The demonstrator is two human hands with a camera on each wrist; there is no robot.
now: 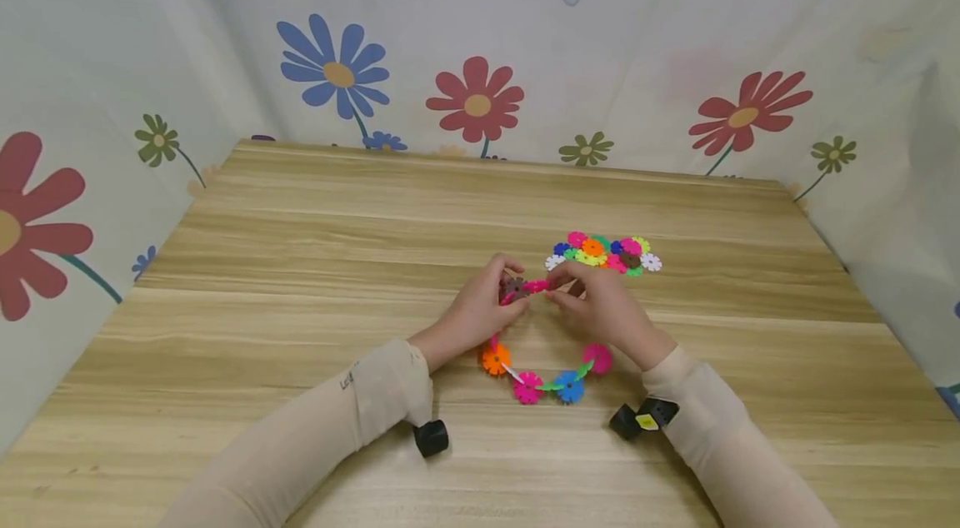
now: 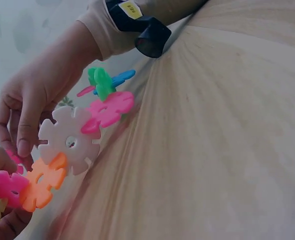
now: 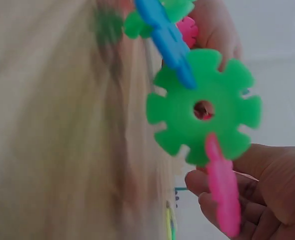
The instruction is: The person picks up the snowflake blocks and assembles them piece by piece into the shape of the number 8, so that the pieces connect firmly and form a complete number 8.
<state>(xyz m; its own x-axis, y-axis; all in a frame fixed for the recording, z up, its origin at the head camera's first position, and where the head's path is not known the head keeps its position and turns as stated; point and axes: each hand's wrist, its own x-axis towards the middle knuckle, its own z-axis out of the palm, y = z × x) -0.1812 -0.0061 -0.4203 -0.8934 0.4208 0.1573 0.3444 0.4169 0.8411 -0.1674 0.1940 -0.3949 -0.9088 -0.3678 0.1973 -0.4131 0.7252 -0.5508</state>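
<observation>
A chain of slotted plastic snowflake discs hangs in a loop beneath both hands, with an orange disc [image 1: 495, 360], a blue disc [image 1: 569, 387] and a green disc [image 3: 202, 107] among its links. My left hand [image 1: 480, 299] holds the chain's upper left part, at a brown disc [image 1: 516, 288]. Facing it, my right hand [image 1: 603, 307] pinches the edge of a pink disc [image 1: 537, 286] between thumb and finger. The left wrist view shows a white disc [image 2: 70, 140] joined to the orange one. At the right end of the loop is another pink disc [image 1: 597, 359].
A pile of loose snowflake discs in several colours [image 1: 592, 249] lies just beyond my right hand. All this is on a wood-grain table [image 1: 300, 220], backed by a flower-printed cloth [image 1: 615, 78]. Black wrist cameras [image 1: 431, 437] hang below both sleeves.
</observation>
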